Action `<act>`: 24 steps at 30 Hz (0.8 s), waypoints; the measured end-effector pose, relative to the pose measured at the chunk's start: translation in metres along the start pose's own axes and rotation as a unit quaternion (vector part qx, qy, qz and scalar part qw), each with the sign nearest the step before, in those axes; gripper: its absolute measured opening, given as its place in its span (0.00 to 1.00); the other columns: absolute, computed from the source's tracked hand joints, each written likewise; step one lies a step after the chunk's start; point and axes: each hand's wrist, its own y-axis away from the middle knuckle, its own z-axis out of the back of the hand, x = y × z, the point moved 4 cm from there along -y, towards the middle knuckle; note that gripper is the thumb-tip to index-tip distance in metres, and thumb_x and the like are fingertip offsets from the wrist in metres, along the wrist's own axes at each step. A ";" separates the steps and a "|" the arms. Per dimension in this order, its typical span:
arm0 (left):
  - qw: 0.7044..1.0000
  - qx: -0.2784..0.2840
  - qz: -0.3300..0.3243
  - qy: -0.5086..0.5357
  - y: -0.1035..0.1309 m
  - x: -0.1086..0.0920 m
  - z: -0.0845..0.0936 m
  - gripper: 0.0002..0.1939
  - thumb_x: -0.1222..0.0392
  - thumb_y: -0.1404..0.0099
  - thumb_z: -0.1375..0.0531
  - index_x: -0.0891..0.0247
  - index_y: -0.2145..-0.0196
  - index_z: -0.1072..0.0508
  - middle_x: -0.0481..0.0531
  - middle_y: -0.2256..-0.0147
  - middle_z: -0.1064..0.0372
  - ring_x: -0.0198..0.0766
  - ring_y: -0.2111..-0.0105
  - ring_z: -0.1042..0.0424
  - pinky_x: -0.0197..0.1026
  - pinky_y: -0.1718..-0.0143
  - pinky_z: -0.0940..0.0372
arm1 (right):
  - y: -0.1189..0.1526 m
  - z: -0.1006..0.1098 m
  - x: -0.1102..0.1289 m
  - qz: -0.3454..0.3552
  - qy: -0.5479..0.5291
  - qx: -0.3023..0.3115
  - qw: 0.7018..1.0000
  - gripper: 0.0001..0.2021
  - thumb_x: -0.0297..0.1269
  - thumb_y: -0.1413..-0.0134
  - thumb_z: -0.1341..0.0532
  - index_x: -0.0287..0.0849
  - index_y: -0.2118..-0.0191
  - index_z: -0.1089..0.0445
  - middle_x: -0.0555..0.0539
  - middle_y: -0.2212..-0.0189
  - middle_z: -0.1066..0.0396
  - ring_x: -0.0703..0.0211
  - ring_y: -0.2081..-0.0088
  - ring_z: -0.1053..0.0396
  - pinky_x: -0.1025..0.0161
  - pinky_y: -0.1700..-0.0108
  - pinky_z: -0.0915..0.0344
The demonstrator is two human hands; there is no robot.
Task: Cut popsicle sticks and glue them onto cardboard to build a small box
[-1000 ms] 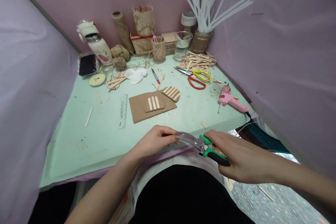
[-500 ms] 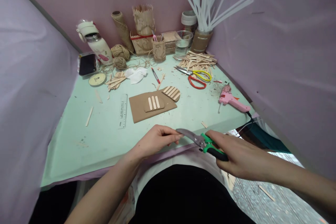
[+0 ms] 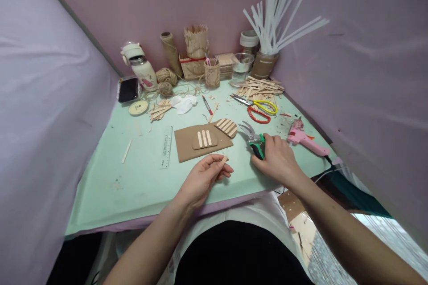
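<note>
Between thumb and fingers, my left hand (image 3: 209,173) pinches a short piece of wooden craft stick (image 3: 224,159) over the front of the table. My right hand (image 3: 278,156) is closed around the green and black handles of the pruning shears (image 3: 257,142), low over the tabletop, with the blades parted and pointing away to the left. Just beyond my left hand lies a brown cardboard sheet (image 3: 185,153). On it rests a rounded cardboard piece (image 3: 216,141) bearing three stick strips. A second rounded piece (image 3: 227,128), striped with several sticks, overlaps the sheet's right corner.
A clear ruler (image 3: 166,147) lies left of the cardboard. Scissors (image 3: 259,107) and a stick pile (image 3: 261,87) are behind the shears. A pink glue gun (image 3: 307,139) sits at right. Twine balls (image 3: 166,78), a bottle (image 3: 143,71) and a water cup (image 3: 242,64) stand at the back.
The shears have come away from the stick, and my right hand has carried them forward onto or just above the table. My left hand keeps the stick piece, now turned upward. The view has shifted.
</note>
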 end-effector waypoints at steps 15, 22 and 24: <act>0.982 -0.136 -0.119 0.064 0.003 -0.012 0.036 0.15 0.56 0.46 0.31 0.64 0.65 0.29 0.53 0.66 0.24 0.33 0.68 0.28 0.38 0.63 0.33 | 0.014 -0.002 0.004 0.012 0.023 -0.056 0.998 0.28 0.45 0.46 0.43 0.30 0.44 0.40 0.29 0.58 0.32 0.36 0.57 0.35 0.47 0.59 0.38; 0.969 -0.175 -0.170 0.044 0.000 -0.034 0.061 0.14 0.58 0.50 0.29 0.64 0.69 0.27 0.44 0.73 0.33 0.30 0.70 0.30 0.36 0.62 0.32 | 0.021 0.000 0.020 0.103 -0.047 -0.145 0.983 0.33 0.50 0.42 0.42 0.26 0.41 0.43 0.23 0.47 0.38 0.30 0.45 0.40 0.39 0.47 0.41; 0.970 -0.173 -0.168 0.034 -0.002 -0.034 0.058 0.14 0.58 0.50 0.29 0.65 0.68 0.27 0.44 0.72 0.33 0.28 0.72 0.33 0.32 0.67 0.35 | 0.030 0.005 0.044 0.173 -0.145 -0.133 0.965 0.29 0.47 0.40 0.43 0.33 0.40 0.43 0.29 0.48 0.35 0.36 0.46 0.38 0.42 0.47 0.38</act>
